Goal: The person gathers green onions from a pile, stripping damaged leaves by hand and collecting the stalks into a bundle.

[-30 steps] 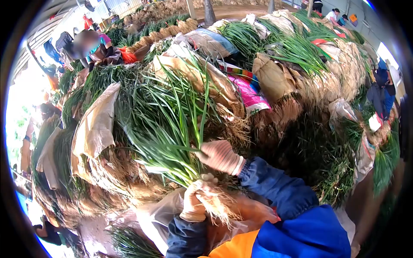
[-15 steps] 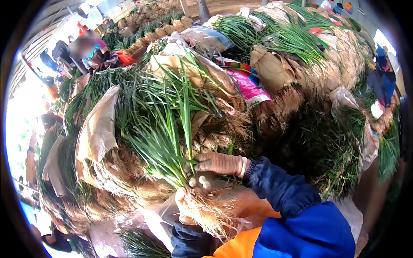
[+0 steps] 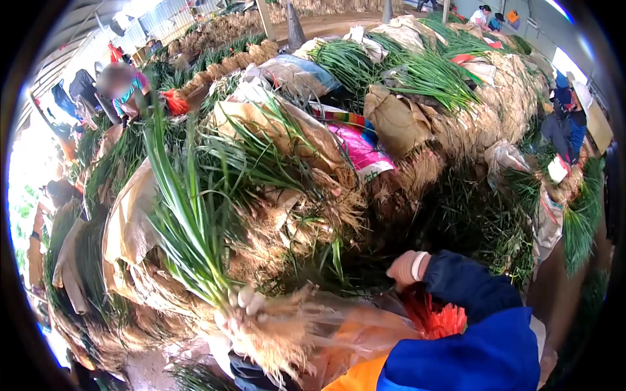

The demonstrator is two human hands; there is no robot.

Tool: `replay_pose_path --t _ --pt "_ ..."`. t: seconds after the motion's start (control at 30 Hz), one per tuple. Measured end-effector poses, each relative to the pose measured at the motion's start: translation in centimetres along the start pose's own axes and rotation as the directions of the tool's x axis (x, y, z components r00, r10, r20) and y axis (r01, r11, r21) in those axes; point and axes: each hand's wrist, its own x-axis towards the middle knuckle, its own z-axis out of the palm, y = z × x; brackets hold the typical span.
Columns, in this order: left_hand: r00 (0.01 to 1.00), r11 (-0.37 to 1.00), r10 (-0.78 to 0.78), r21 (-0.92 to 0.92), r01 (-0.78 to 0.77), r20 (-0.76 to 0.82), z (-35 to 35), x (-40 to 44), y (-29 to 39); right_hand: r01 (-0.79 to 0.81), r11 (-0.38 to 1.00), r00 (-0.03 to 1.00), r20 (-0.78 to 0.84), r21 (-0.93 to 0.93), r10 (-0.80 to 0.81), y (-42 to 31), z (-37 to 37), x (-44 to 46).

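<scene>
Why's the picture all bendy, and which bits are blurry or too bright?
Head view: edges curve inside a black rim, probably a wide lens; the left edge glares white; the held green bunch has smeared leaf tips; one person's head is blurred out.

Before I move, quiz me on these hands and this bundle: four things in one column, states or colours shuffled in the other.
1. Left hand
2. Right hand
3. Bundle's leaves
4. Bundle's roots

A. Tan
B. Off the bundle, near the red strips
C. Gripping the bundle
D. Green

Pairs: 1-C, 2-B, 3-D, 4-A
</scene>
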Motion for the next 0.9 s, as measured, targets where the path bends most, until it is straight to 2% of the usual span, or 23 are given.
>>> replay_pose_path --t 0.03,0.07,0.1,0.13,0.17,0.2,0.23,0.27,0.33,0.37,0.4,0.47,0.5,0.53,0.57,0.6,0.67,0.7,0.73,0.8,0.83,0.87,0.9 --pt "0.945 0.975 0.208 0.131 -0.18 -0.253 0.4 1.0 -0.8 0.158 0.966 0.919 -0.389 0.206 -0.067 1.1 -0.6 -0.3" --pt "0.783 0.901 0.424 0.301 -0.313 -0.456 0.6 1.7 -1.8 0.325 0.921 0.745 -0.658 0.214 -0.11 2.2 -2.6 0.1" --pt "0.59 0.831 0.553 0.343 -0.437 -0.588 -0.9 2.1 -2.7 0.538 0.753 0.538 -0.842 0.378 0.039 2.9 -5.2 -0.4" --pt "0.535 0.768 0.591 0.624 -0.144 -0.603 -0.4 2.4 -3.6 0.502 0.65 0.495 -0.806 0.571 0.325 2.9 -8.5 -1.0" --pt "0.515 0.826 0.535 0.543 -0.152 -0.669 -0.6 2.1 -4.3 0.382 0.838 0.13 -0.92 0.389 0.369 3.5 -11.4 -0.4" --pt "0.498 0.874 0.473 0.458 -0.163 -0.726 -0.9 1.9 -4.8 0.173 0.898 0.013 -0.913 0.404 0.408 4.5 -14.1 0.8" --pt "0.538 0.861 0.505 0.44 -0.256 -0.675 -0.6 2.2 -5.8 -0.02 0.904 0.064 -0.901 0.428 0.428 5.5 -16.4 1.7" --pt "0.631 0.903 0.428 0.285 -0.321 -0.646 -0.9 1.8 -6.0 -0.041 0.907 0.069 -0.904 0.419 0.421 6.7 -17.3 3.7" --pt "0.665 0.903 0.416 0.194 -0.383 -0.621 -1.2 0.7 -6.0 -0.266 0.849 0.337 -0.781 0.456 0.525 8.9 -18.9 7.2" --pt "0.686 0.904 0.409 0.163 -0.396 -0.602 -0.3 1.2 -6.1 -0.229 0.851 0.319 -0.79 0.472 0.524 8.9 -19.0 6.5" --pt "0.659 0.895 0.433 0.204 -0.397 -0.615 0.1 1.3 -6.1 0.017 0.894 0.236 -0.871 0.448 0.431 9.2 -18.2 5.4" --pt "0.597 0.879 0.463 0.252 -0.405 -0.655 0.8 2.6 -6.4 0.613 0.636 0.158 -0.861 0.469 0.483 7.6 -17.2 2.1" --pt "0.457 0.789 0.581 0.327 -0.521 -0.674 1.1 4.0 -7.7 0.518 0.729 0.065 -0.87 0.448 0.489 6.1 -16.3 0.3" --pt "0.535 0.83 0.54 0.303 -0.468 -0.65 1.2 4.9 -7.8 0.409 0.8 -0.02 -0.871 0.44 0.49 4.0 -15.4 -1.9" --pt "0.506 0.873 0.477 0.321 -0.367 -0.719 0.9 5.4 -8.2 0.329 0.878 -0.032 -0.925 0.347 0.378 2.3 -13.8 -2.0" --pt "0.563 0.921 0.385 0.263 -0.289 -0.731 -1.2 4.2 -8.0 0.249 0.939 -0.04 -0.966 0.237 0.254 0.6 -12.3 -1.9" --pt "0.62 0.954 0.293 0.176 -0.245 -0.728 -3.3 4.2 -8.3 0.346 0.932 0.148 -0.987 0.112 0.063 -3.5 -9.6 -2.2" --pt "0.64 0.947 0.321 0.226 -0.228 -0.698 -4.8 3.3 -8.3 0.411 0.894 0.333 -0.943 0.176 0.032 -4.8 -8.6 -2.3" --pt "0.659 0.937 0.347 0.277 -0.213 -0.667 -6.4 2.3 -8.3 0.544 0.817 0.245 -0.967 0.19 0.062 -5.0 -8.0 -1.8" --pt "0.508 0.953 0.273 0.158 -0.257 -0.817 -0.9 6.5 -9.7 0.6 0.701 0.197 -0.92 0.386 0.338 -3.6 -8.5 -0.1" --pt "0.594 0.942 0.334 0.24 -0.235 -0.732 -0.3 6.4 -9.6 0.565 0.715 0.17 -0.906 0.412 0.387 -3.0 -9.4 0.5" --pt "0.586 0.941 0.337 0.239 -0.24 -0.737 -0.6 5.5 -9.5 0.51 0.663 0.399 -0.834 0.548 0.382 -3.6 -11.0 -0.2" --pt "0.613 0.961 0.266 0.158 -0.225 -0.744 -1.1 4.4 -9.3 0.495 0.671 0.49 -0.815 0.552 0.309 -4.3 -11.9 0.9"
